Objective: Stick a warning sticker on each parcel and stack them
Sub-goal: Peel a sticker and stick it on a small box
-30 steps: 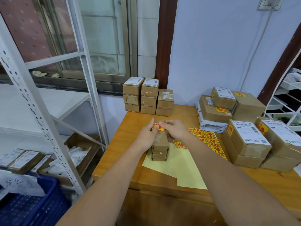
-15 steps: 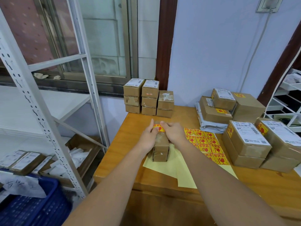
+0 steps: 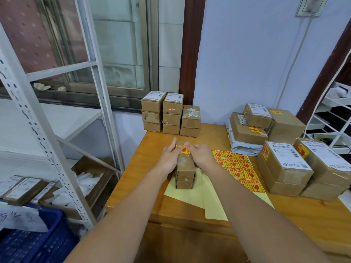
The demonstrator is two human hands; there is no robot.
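One small brown parcel (image 3: 185, 170) was recorded near the middle of the table (image 3: 136, 179), standing on pale yellow backing sheets (image 3: 190, 196); all places below are given from this parcel. A red-and-yellow warning sticker (image 3: 182, 149) was seen on its far top edge. The left hand (image 3: 169, 158) was laid against the parcel's left side with the thumb pressed on the sticker; the right hand (image 3: 201, 156) was held at the right side, fingers curled round the box and the thumb pressed on the sticker also. A sheet of unused stickers (image 3: 239, 168) lay just to the right. Beyond, at the table's far edge, small boxes (image 3: 170, 113) were stacked in three columns; to the far right, larger stickered parcels (image 3: 284, 164) were piled. The step in hand was judged to be the smoothing-down: it would be done well if the sticker were rubbed from its middle outward, the overhang folded over the edge, and the box braced against sliding on the slick sheets. Against the frame of half a second earlier, both hands and the parcel were found almost unchanged, only a small shift of the camera's view being noted.
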